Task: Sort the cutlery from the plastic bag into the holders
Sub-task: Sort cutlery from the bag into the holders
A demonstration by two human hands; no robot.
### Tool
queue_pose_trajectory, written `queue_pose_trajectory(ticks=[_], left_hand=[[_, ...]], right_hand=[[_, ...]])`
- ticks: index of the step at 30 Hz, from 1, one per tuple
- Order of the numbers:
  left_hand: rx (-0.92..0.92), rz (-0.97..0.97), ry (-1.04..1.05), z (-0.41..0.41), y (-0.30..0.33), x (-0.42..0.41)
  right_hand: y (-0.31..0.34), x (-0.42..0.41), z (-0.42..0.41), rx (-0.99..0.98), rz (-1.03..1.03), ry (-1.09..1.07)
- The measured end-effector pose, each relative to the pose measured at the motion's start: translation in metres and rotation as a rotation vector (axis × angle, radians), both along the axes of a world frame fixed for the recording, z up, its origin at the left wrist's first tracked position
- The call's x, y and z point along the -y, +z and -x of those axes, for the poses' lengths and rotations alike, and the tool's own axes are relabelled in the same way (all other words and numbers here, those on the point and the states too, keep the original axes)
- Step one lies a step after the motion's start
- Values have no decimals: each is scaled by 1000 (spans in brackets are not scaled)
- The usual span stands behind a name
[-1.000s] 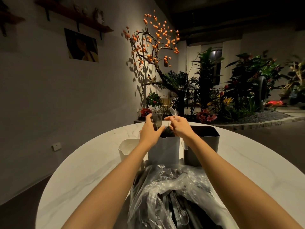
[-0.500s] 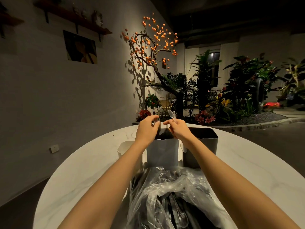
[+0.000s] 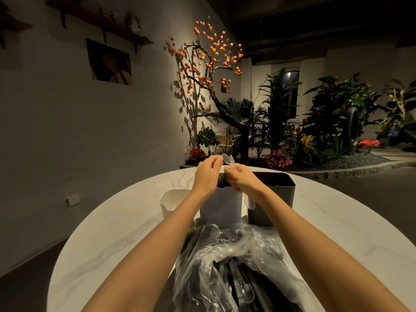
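Clear spoons (image 3: 227, 159), pinched between hands (image 3: 225, 176)

Both forearms were seen bare, entering from the bottom corners of the frame & converging toward the centre. The left hand (image 3: 206, 176) was held just left of centre, back of hand to the camera, wrist bent slightly, fingers curled w/ the tips pointing right. The right hand (image 3: 242, 180) was raised just beside it, approx. level, knuckles toward the camera, fingers & thumb curled tight in a pinch. The fingertips of the two hands were brought nearly together at frame centre; actual contact btwn them couldn't be made out.
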State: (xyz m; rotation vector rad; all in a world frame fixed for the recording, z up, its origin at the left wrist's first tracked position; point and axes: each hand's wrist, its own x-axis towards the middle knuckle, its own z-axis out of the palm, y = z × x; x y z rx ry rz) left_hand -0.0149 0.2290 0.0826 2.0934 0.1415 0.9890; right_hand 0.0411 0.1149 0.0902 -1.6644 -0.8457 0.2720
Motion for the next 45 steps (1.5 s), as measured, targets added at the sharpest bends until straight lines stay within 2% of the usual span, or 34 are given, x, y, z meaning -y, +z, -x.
queue_pose_trajectory(ticks=[5,9,12,18,21,26,29,32,36,40,45], left_hand=[[7,208,-124,13,8,4],[95,322,-58,21,6,-1],[86,397,13,23,2,-8],[154,550,-65,35,1,-2],[164,561,-74,40,1,-1],[126,496,44,46,-2,1],[77,534,3,47,-1,4],[-29,534,-39,47,-1,7],[-93,427,-88,46,-3,11],[-182,514,-158,50,-5,18],[-326,581,-261,54,-15,28]], right_hand=[[-1,6,13,24,7,170],[-1,9,22,63,38,133],[-2,13,27,49,54,52],[-5,9,35,66,142,-26],[-7,9,38,109,138,-60],[-8,15,45,130,46,-75],[-7,13,46,113,55,-55],[-7,12,44,14,-21,-9],[-6,11,42,-183,-199,51],[-4,6,36,-349,-342,-51],[5,6,40,-714,-698,-100]])
